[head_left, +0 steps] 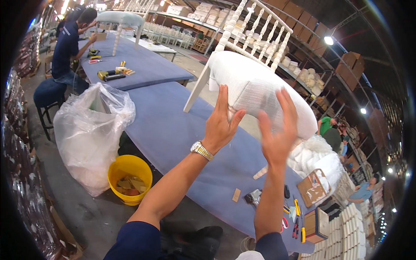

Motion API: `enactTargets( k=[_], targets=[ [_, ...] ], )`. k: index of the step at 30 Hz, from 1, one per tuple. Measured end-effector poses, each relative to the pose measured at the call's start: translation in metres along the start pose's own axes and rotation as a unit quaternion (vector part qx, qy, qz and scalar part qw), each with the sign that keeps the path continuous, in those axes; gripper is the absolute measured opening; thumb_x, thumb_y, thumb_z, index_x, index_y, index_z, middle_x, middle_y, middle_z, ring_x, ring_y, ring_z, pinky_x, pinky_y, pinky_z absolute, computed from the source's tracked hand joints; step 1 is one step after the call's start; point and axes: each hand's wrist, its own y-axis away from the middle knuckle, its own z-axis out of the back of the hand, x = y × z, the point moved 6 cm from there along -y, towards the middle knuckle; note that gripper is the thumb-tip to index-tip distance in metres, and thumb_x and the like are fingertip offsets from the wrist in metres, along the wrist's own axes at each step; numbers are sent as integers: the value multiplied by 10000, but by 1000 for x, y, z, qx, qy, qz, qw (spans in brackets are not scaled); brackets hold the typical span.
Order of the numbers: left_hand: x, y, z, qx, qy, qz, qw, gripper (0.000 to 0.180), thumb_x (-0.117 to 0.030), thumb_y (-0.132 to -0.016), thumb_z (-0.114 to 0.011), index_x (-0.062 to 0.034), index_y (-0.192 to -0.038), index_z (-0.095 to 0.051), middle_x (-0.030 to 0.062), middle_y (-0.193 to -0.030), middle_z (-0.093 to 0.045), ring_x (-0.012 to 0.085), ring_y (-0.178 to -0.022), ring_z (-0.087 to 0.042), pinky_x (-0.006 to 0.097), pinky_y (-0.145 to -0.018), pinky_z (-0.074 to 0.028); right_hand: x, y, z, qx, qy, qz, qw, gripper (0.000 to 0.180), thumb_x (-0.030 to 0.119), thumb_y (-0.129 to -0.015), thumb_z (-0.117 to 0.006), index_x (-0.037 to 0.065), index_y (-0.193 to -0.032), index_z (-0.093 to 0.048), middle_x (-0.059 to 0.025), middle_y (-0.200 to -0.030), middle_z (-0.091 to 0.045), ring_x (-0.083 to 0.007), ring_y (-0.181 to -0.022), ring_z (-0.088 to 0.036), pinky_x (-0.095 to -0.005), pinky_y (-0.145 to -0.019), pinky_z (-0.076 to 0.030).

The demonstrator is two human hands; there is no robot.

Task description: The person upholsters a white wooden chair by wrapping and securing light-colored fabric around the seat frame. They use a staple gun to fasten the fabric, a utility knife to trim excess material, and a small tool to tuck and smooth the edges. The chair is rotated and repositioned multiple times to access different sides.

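A cream wooden chair (202,86) with a turned-spindle back (258,32) stands tilted in the picture on the blue-grey work table. Its padded seat (260,73) wears a white covering, with a sheer, shiny patch on the side toward me. My left hand (220,123) is at the seat's near side, fingers stretched and thumb apart. To its right, my right hand (278,130) is raised in front of the seat, fingers spread and slightly blurred. Neither hand holds anything; whether the fingertips touch the covering I cannot tell.
Pliers (295,229), scissors (284,224), a staple gun (253,197) and a box (316,224) lie at the table's near right. A yellow bucket of scraps (130,177) and a large plastic bag (89,138) stand left. Beyond, a co-worker (67,47) sits near another chair (121,18).
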Motion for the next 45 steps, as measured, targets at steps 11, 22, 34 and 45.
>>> enactTargets(
  k=[11,22,34,45],
  targets=[
    [14,15,-4,-18,-72,-36,997,869,-318,-959,-674,-70,-1645,-202,257,-1664,-276,431,-1379,-512,461,-953,-560,-8,-30,-83,-13,59,83,995,330,233,-959,-634,58,-1217,-740,-144,-1391,-659,-327,-1385,-541,-584,-1234,-240],
    [55,17,-17,-3,-50,29,998,511,-206,-914,-742,-17,-1354,-565,200,-892,-755,323,-728,-753,409,-623,-575,-238,114,44,-74,172,-178,966,606,309,-1029,-590,68,-1563,-434,-207,-1621,-399,-403,-1510,-345,-507,-1234,-265],
    [127,-15,22,48,-10,157,986,262,-117,-920,-703,43,-1105,-609,58,-746,-643,146,-561,-626,300,-508,-510,-364,214,-14,-89,-147,-449,877,474,377,-948,-752,-20,-1166,-613,-123,-979,-676,-220,-883,-647,-378,-813,-520],
    [65,77,76,206,-186,315,908,262,-111,-914,-712,18,-1142,-719,137,-1069,-754,270,-995,-712,426,-880,-567,-358,239,-26,-34,-37,-460,886,507,335,-980,-647,-85,-1264,-647,-197,-1196,-726,-292,-1099,-685,-398,-942,-514]
  ],
)
